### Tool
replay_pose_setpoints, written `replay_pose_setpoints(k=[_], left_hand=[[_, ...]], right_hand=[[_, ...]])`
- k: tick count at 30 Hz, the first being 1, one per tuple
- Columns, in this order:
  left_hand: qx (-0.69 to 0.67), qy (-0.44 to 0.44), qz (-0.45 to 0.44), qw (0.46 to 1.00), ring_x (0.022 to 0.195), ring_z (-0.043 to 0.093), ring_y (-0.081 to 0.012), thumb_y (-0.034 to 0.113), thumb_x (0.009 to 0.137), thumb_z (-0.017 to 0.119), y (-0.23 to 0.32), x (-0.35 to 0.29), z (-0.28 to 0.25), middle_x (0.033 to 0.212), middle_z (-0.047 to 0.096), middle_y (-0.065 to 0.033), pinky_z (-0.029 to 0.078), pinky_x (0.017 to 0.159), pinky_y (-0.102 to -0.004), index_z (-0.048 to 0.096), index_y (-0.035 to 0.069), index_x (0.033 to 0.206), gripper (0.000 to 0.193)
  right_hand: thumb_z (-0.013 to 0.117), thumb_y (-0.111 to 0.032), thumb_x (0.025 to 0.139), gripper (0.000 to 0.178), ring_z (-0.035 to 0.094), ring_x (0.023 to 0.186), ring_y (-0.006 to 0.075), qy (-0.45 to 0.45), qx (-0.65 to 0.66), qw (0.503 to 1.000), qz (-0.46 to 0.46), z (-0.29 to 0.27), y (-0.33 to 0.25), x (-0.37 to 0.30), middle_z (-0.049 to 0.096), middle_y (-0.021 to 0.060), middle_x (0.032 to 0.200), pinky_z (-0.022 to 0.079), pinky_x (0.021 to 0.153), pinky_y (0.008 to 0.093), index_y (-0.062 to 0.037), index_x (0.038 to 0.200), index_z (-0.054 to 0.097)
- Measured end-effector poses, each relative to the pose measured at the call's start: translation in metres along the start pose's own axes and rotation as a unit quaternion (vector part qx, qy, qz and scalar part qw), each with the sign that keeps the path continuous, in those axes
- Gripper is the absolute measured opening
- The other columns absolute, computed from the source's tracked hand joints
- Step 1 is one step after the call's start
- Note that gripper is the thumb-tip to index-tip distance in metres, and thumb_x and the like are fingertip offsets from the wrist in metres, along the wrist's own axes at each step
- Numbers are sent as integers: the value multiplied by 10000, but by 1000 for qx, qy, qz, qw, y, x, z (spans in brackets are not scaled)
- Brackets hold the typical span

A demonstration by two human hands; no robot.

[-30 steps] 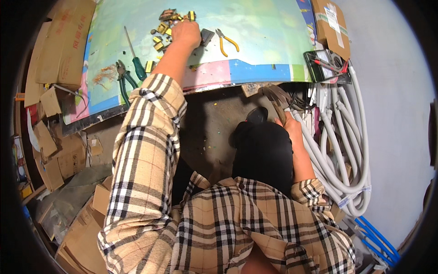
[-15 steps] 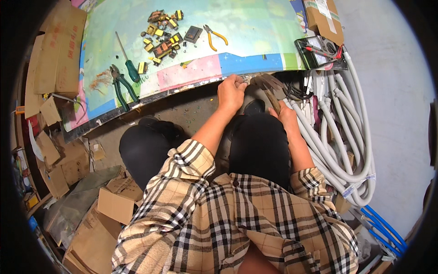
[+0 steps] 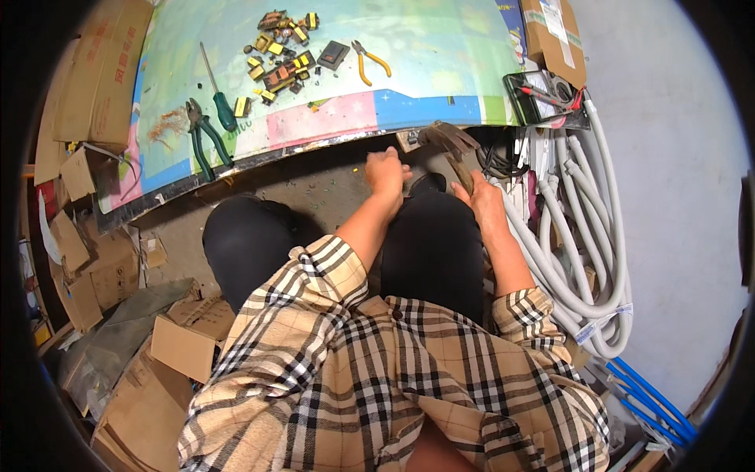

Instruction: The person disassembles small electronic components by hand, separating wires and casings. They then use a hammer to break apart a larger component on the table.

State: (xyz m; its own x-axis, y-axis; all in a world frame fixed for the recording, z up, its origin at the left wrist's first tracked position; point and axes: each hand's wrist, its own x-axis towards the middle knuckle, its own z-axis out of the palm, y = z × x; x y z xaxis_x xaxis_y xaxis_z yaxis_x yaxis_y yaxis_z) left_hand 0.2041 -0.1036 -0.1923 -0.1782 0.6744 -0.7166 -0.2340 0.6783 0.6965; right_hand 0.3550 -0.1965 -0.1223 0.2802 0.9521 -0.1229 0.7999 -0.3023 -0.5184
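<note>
My right hand [image 3: 486,206] is closed round the wooden handle of a claw hammer [image 3: 451,140]. The rusty hammer head is up by the table's front edge, beside a small pale block [image 3: 408,141]. Left of the hammer, my left hand [image 3: 385,176] hangs below the edge, above my knee. Its fingers are loosely bent, with the thumb and fingertips apart and nothing visible between them. On the table [image 3: 440,75] lie a pile of broken yellow and dark coil parts [image 3: 285,75], a black square piece [image 3: 333,55] and yellow-handled cutters [image 3: 370,63].
Green-handled pliers [image 3: 206,140] and a green screwdriver [image 3: 223,112] lie on the table's left. A multimeter with leads [image 3: 543,96] sits at the right corner. Grey hoses [image 3: 617,236] hang on my right. Cardboard boxes [image 3: 189,342] crowd the left.
My left hand has drawn back and down from the table's edge, and its fingers have loosened. The hammer has shifted slightly left, uncovering more of the pale block. My view has shifted a little.
</note>
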Motion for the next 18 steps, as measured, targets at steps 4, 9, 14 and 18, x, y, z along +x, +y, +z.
replay_pose_setpoints(k=[4,9,14,18], left_hand=[[-181,-210,-262,924,1061,581,-407,372,1005,278,7,12,-5,1121,557,-301,485,939,-509,444,-134,1133,548],[-218,-246,-253,910,1089,562,-416,256,1016,221,28,24,10,1187,534,-287,502,914,-510,461,-95,1180,455],[-190,-263,-239,915,1032,593,-388,224,1007,271,34,34,14,1105,608,-203,521,879,-507,515,-50,1145,392],[-166,-266,-236,920,980,608,-365,226,1007,287,27,42,10,1090,613,-177,527,866,-499,534,-20,1140,372]], right_hand=[[687,-293,830,337,605,701,450,11,43,999,-29,-7,-11,2,613,263,701,495,599,482,1,908,542],[665,-258,846,308,609,695,444,-37,-54,997,-35,7,2,10,612,263,696,490,595,484,10,928,538],[660,-248,849,290,607,703,450,-39,-19,998,-39,0,0,12,608,270,692,488,599,480,6,941,555],[658,-249,852,278,605,697,449,-13,19,1000,-7,-12,-13,10,606,270,691,480,595,476,4,920,567]])
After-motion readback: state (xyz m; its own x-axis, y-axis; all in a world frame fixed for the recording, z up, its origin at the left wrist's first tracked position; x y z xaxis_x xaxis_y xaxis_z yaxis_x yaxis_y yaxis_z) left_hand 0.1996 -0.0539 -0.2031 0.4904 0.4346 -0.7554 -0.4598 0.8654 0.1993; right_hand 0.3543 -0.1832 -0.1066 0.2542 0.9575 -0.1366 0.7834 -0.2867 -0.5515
